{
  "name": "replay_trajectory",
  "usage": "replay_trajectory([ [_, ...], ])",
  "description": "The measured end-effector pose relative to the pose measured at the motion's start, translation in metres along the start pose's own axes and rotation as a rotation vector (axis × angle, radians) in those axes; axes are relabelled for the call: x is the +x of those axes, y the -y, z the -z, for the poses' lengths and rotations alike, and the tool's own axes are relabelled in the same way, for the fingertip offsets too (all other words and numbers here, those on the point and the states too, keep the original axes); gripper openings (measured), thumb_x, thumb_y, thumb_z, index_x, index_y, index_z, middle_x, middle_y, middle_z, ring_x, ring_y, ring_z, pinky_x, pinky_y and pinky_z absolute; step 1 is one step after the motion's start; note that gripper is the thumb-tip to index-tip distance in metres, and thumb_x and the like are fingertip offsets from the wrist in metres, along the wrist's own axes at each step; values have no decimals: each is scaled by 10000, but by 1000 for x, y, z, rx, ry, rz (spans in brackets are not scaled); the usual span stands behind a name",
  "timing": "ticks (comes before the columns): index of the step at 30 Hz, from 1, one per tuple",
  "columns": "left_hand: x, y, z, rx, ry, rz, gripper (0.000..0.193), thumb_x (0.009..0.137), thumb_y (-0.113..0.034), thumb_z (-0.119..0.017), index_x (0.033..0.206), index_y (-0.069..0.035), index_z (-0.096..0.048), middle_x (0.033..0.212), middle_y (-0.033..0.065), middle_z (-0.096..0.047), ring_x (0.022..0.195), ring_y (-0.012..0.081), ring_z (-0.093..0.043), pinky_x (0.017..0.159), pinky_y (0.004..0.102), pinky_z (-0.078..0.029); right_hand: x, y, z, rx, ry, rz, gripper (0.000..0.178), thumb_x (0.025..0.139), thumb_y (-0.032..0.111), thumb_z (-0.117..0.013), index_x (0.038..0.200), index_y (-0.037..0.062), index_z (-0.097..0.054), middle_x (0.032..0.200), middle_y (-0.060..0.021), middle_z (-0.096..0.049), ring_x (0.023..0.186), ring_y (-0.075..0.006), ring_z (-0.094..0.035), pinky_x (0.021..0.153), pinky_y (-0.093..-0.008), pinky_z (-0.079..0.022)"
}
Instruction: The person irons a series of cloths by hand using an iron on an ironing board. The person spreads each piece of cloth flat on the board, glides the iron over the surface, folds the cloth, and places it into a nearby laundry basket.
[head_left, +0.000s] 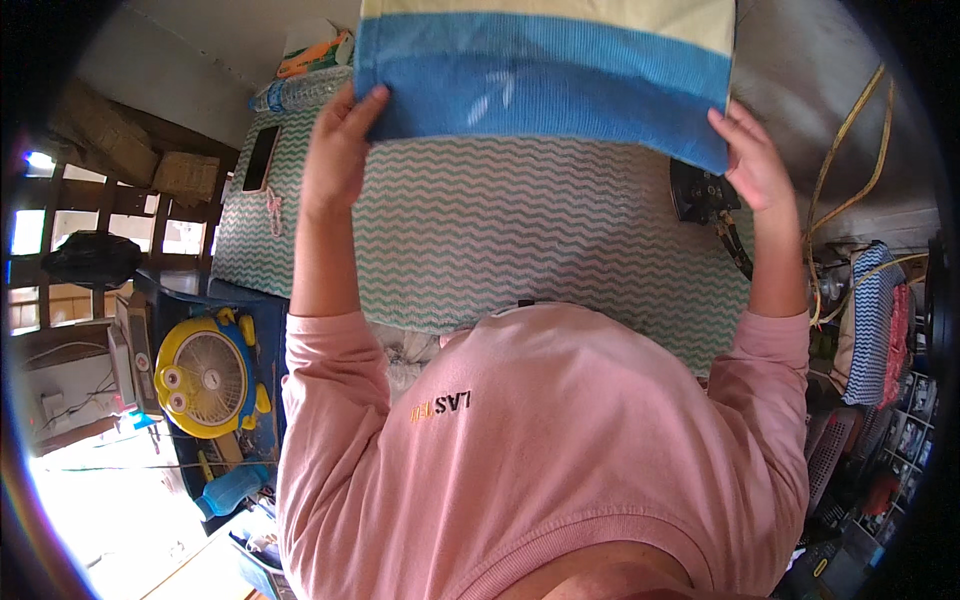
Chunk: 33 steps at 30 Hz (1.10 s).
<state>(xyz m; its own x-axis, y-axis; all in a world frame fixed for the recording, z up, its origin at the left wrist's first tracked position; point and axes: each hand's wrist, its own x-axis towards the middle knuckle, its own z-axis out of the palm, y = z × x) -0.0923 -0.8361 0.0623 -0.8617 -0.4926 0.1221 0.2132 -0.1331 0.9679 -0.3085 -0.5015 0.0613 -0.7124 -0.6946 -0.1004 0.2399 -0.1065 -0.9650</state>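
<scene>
A banded cloth (540, 80), cream, light blue and darker blue with a small pale leaf motif, is held up above the far side of a chevron-patterned cover. My left hand (340, 150) pinches its lower left corner, thumb on the front face. At the lower right corner, my right hand (750, 150) grips it the same way. Between the hands the lower edge is spread nearly taut. The cloth's top runs out of the picture, and most of my fingers are hidden behind it.
Under the cloth lies the green-and-white chevron cover (520, 230). On it are a phone (261, 158), a plastic bottle (300, 92) and a black device (700, 190) near my right wrist. A yellow fan (205, 375) stands at left; yellow cords (850, 150) hang at right.
</scene>
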Motion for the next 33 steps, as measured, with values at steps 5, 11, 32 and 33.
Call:
replay_trajectory([
  [5, -59, 110, 23, 306, 120, 318, 320, 828, -171, -501, 1085, 18, -480, 951, 56, -551, 838, 125, -501, 774, 262, -404, -25, -104, 30, -106, 45, -220, 286, 827, 167, -500, 1084, 41, -490, 978, -22, -557, 852, -94, -517, 703, -255, -442],
  [11, -103, 159, 29, 331, 226, 836, 339, 811, -268, -531, 1042, -21, -505, 788, 2, -506, 709, 91, -459, 655, 226, -378, -61, -197, 63, -51, -113, -562, 288, 819, 229, -523, 1044, 50, -510, 913, -1, -558, 793, -83, -507, 662, -234, -414],
  [32, -62, 182, 31, 446, 32, 677, 282, 801, -229, -550, 972, -7, -520, 781, 32, -554, 630, 88, -468, 544, 210, -374, 48, -107, 133, -1508, -673, 460, 464, 717, 283, -629, 1076, 35, -472, 809, -100, -565, 721, -189, -535, 648, -304, -432],
  [33, -65, 181, 32, 539, 143, 703, 301, 802, -240, -548, 996, -11, -519, 783, 27, -551, 637, 84, -461, 545, 202, -365, 54, -104, 152, -1404, -554, 146, 471, 709, 300, -641, 1054, 25, -475, 782, -92, -558, 695, -175, -537, 621, -299, -439],
])
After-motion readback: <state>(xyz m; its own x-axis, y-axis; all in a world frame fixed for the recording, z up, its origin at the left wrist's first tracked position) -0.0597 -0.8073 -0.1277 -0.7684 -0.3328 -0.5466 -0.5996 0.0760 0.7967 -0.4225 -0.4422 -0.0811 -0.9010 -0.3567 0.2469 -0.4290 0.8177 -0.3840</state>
